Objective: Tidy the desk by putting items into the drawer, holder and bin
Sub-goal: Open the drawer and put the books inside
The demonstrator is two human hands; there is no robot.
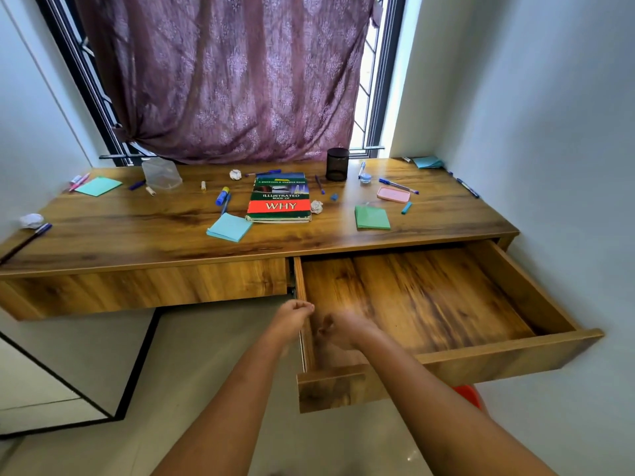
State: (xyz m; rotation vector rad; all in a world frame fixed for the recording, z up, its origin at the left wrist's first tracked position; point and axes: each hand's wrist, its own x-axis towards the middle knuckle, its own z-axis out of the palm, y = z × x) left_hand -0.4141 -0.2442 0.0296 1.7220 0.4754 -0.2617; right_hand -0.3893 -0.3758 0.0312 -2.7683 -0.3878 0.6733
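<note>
At the near left corner of the open drawer [429,297], the left hand [292,317] and right hand [340,329] hover, blurred, fingers loosely curled, holding nothing. On the worktop [137,235] beyond lie a book [280,201], a blue notepad [229,227] and, farther right, a black holder [337,164]

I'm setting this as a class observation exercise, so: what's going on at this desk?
A person faces a desk with its right drawer pulled out; nothing shows inside it. The left hand and right hand hover over the drawer's left side, loosely curled, holding nothing. The book, pens, note pads and paper balls lie on top; the black holder stands near the window.
</note>
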